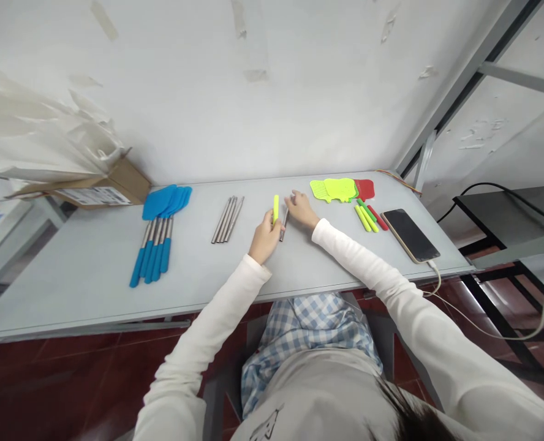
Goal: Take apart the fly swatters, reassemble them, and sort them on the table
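My left hand [265, 236] is closed around a yellow handle sleeve [276, 207], which points up and away. Just right of it, my right hand [302, 209] has its fingers bent over the far end of a single metal tube [283, 229]; the exact contact is partly hidden. Several more metal tubes [226, 222] lie side by side to the left. On the right are yellow fly swatter heads [339, 188] and a red fly swatter head [366, 188]. Below them lie yellow sleeves [362, 218], green sleeves [368, 213] and a red sleeve [378, 218].
Several assembled blue fly swatters [157, 236] are fanned on the left of the grey table [198, 269]. A cardboard box [111, 187] stands at the back left corner. A phone [410, 236] with a white cable [437, 275] lies by the right edge. A wall rises behind.
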`<control>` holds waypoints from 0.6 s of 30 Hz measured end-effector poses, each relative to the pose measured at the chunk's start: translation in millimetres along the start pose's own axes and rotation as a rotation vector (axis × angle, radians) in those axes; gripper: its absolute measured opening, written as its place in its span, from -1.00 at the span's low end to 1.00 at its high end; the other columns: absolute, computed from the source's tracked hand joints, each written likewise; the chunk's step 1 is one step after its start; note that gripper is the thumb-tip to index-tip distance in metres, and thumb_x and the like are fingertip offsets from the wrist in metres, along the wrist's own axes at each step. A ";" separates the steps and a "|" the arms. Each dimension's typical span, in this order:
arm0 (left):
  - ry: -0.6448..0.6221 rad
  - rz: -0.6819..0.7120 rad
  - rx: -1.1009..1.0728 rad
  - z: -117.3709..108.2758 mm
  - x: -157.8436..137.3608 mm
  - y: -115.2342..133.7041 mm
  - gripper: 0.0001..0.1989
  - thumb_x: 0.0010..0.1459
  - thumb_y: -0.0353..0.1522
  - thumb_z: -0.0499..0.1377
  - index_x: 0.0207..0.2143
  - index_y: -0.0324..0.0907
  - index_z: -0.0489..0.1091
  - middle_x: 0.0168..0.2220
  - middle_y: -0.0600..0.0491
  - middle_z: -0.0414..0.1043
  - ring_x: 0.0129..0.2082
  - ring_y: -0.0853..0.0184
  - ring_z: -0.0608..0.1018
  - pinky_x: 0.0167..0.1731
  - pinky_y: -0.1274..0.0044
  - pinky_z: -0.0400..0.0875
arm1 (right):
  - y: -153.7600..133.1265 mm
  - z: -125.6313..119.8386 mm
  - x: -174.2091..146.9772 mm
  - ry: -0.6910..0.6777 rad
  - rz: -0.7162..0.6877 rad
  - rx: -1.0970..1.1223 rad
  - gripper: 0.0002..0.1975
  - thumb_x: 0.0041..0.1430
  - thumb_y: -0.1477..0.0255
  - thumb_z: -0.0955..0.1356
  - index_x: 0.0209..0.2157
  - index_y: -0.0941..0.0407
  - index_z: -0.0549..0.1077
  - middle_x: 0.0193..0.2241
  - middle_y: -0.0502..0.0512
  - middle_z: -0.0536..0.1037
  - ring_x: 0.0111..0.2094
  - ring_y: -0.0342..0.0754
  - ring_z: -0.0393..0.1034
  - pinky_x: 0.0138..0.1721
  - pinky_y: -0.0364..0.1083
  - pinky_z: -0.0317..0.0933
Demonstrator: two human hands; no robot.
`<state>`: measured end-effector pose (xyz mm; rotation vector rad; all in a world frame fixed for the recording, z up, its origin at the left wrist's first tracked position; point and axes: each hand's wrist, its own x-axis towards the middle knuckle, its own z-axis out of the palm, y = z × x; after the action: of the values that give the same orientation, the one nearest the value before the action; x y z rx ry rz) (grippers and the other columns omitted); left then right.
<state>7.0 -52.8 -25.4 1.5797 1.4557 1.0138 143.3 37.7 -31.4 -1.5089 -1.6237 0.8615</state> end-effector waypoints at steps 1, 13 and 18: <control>-0.016 0.027 0.041 2.5 1.4 1.5 -0.64 0.26 -0.33 -0.01 0.07 -0.20 0.26 -0.37 0.04 0.46 -0.39 0.34 0.45 -0.29 0.51 0.29 | 1.6 -3.8 -4.2 0.043 -0.026 0.033 -0.77 0.23 0.32 0.21 -0.15 0.12 0.37 -0.09 0.27 0.43 0.10 0.13 0.17 0.23 0.11 -0.06; -0.067 0.294 0.714 6.2 32.6 -2.8 -0.59 0.31 -0.28 -0.02 0.15 -0.19 0.31 0.19 -0.23 0.20 0.11 0.01 0.28 0.11 0.17 0.14 | 32.7 -79.5 -32.3 0.035 -0.061 0.235 -0.65 0.18 0.06 0.30 -0.43 0.04 0.24 -0.55 -0.09 0.34 -0.48 -0.13 0.26 -0.36 -0.12 0.17; -0.033 0.199 0.798 -22.8 35.9 -18.6 -0.64 0.25 -0.43 -0.01 0.09 -0.23 0.33 -0.03 -0.20 0.31 0.01 0.11 0.38 0.04 0.35 0.28 | 53.5 -122.4 -42.9 0.194 -0.004 -0.380 -0.80 0.25 0.24 0.30 -0.29 0.09 0.31 -0.49 0.04 0.45 -0.42 -0.01 0.33 -0.34 -0.08 0.13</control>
<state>-19.9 -15.3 -30.8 2.3162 1.8276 0.5059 277.3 -2.3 -20.1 -1.7834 -1.7071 0.3994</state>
